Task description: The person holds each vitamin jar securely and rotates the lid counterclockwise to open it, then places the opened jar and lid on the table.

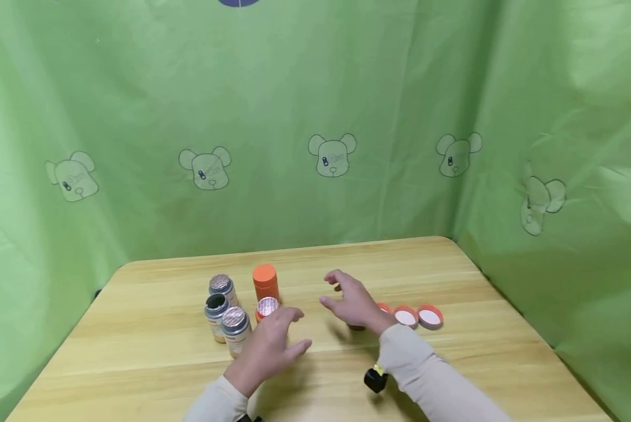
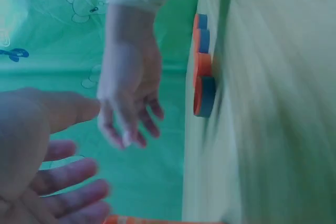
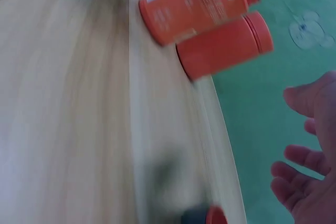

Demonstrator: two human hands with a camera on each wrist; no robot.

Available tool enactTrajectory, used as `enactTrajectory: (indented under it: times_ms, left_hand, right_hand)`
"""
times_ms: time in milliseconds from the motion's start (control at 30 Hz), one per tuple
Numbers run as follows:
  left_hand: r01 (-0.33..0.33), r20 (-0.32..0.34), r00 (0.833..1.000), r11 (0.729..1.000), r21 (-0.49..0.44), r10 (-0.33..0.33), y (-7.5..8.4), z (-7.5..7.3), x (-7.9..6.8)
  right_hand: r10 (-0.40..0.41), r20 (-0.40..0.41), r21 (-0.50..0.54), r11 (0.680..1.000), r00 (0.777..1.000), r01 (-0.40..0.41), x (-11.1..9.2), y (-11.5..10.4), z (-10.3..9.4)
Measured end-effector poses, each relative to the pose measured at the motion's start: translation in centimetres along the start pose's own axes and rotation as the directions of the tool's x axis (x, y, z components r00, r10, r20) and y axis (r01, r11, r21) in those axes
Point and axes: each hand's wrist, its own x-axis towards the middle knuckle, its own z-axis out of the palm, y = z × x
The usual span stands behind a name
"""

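My left hand hovers with fingers apart, holding nothing, just in front of an orange bottle with a foil-sealed mouth, which it partly hides. Behind that bottle stands another orange bottle with its orange cap on. Left of them are three grey-blue bottles without caps: two with foil seals and one with an open dark mouth. My right hand is also in the air with loosely bent fingers and nothing in them. Beneath and beside its wrist lie several screw caps, partly hidden by the arm.
The wooden table has rounded far corners. A green curtain printed with bear heads hangs behind it and along both sides. Black wrist cameras are strapped at the sleeves.
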Motion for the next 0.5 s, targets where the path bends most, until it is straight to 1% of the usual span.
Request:
enactTrajectory:
  times_ms: [33,100,167,200,233,300,433,500]
  left_hand:
    - [0.027,0.062,0.998,1.0,-0.012,-0.026,-0.1,0.0,-0.1]
    - [0.073,0.176,0.982,0.997,-0.015,-0.069,-0.2,0.1,-0.3]
    - [0.105,0.258,0.961,0.994,-0.018,-0.097,-0.5,0.1,-0.6]
    - [0.116,0.283,0.953,0.993,-0.013,-0.107,-0.6,0.1,-0.7]
    - [0.122,0.302,0.947,0.992,-0.007,-0.114,-0.7,0.2,-0.9]
    - [0.129,0.319,0.941,0.992,-0.014,-0.118,-0.7,0.3,-1.2]
    - [0.132,0.317,0.941,0.991,-0.014,-0.12,-1.0,0.2,-1.4]
    - [0.134,0.318,0.94,0.991,-0.013,-0.123,-1.1,0.1,-1.5]
  right_hand:
    - [-0.011,0.019,0.01,1.0,1.0,0.011,0.4,-0.4,0.4]
    - [-0.035,0.058,0.025,0.999,0.998,0.034,1.1,-1.1,1.1]
    - [-0.054,0.102,0.04,0.998,0.993,0.05,1.9,-1.8,1.9]
    - [-0.064,0.121,0.043,0.997,0.991,0.059,2.3,-2.1,2.2]
    - [-0.07,0.144,0.045,0.997,0.987,0.064,2.7,-2.5,2.6]
    - [-0.075,0.182,0.044,0.997,0.981,0.068,3.3,-3.1,3.3]
    - [-0.083,0.221,0.0,0.996,0.972,0.085,4.5,-4.3,4.4]
    - [-0.095,0.232,-0.041,0.993,0.968,0.107,5.0,-4.7,4.7]
